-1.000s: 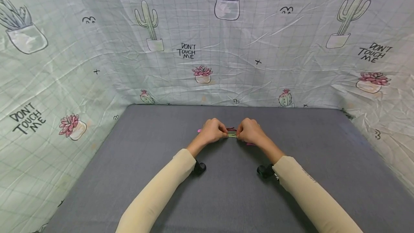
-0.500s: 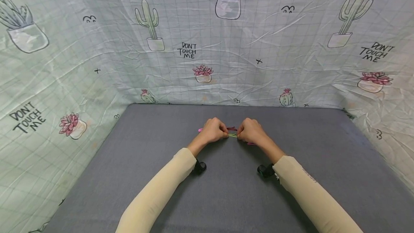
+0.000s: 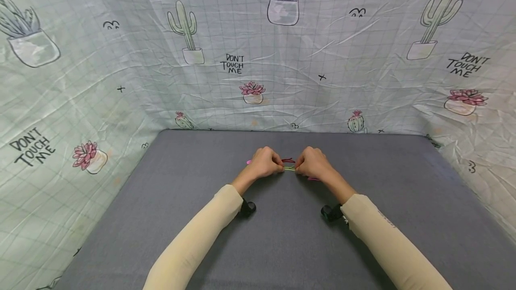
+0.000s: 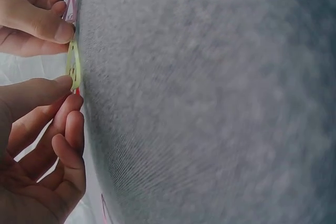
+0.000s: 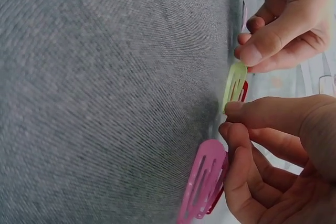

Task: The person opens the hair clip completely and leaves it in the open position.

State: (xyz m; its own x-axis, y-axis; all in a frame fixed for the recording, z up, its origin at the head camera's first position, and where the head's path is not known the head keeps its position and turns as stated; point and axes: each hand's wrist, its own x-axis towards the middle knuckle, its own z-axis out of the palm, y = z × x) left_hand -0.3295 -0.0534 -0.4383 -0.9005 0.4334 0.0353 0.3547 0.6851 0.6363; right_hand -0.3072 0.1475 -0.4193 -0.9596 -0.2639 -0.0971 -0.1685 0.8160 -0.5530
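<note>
A yellow-green snap hair clip spans the gap between my two hands. My left hand pinches one end between thumb and finger, while the right hand pinches the other. Slots in the clip show in the right wrist view, and its ends are covered by fingertips. Just beyond it lies a red hair clip. A pink hair clip lies close to my right hand, with more red behind it. Another pink clip peeks out left of my left hand.
The grey table runs back to a cactus-print cloth hung behind and at both sides. In the left wrist view, two pink clips lie past my right hand. Dark wrist cameras hang below the cream sleeves.
</note>
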